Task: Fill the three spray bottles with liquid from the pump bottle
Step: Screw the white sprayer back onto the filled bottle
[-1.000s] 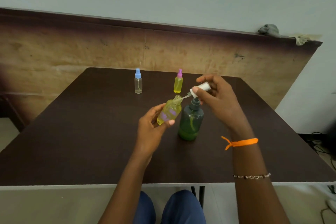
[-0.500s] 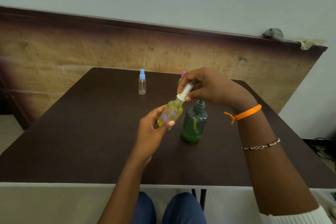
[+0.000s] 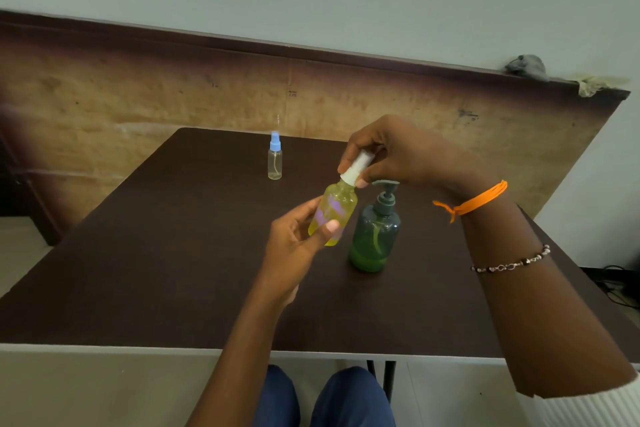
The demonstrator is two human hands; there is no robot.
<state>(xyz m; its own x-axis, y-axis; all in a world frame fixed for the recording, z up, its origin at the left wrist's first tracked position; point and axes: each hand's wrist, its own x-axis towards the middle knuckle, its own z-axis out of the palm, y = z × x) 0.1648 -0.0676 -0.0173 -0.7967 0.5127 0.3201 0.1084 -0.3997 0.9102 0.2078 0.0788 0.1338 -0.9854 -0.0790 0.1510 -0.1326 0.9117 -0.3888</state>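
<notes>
**Mia:** What are the hands doing?

**Sam:** The left hand (image 3: 294, 239) holds the yellow spray bottle (image 3: 332, 215) round its fat middle, thumb in front. It is up in the air, tipped a bit, over the middle of the table (image 3: 138, 270). The right hand (image 3: 398, 152) pinches the white spray cap (image 3: 356, 168) sitting on the bottle's neck.

**Mia:** So what now?

**Sam:** I think the cap needs twisting on. Keep the bottle still, keep the cap straight on the neck, and turn gently until it stops. Crooked caps leak!

**Mia:** Is the bottle slippery?

**Sam:** It looks smooth, round and see-through, full of yellow liquid. So hold it snug.

**Mia:** And the others?

**Sam:** The green pump bottle (image 3: 375, 236) stands just beside it, round, dark and low on liquid. A skinny clear bottle with a blue cap (image 3: 274, 159) stands near the far edge. It looks nearly empty, so I guess it still needs filling.
</notes>
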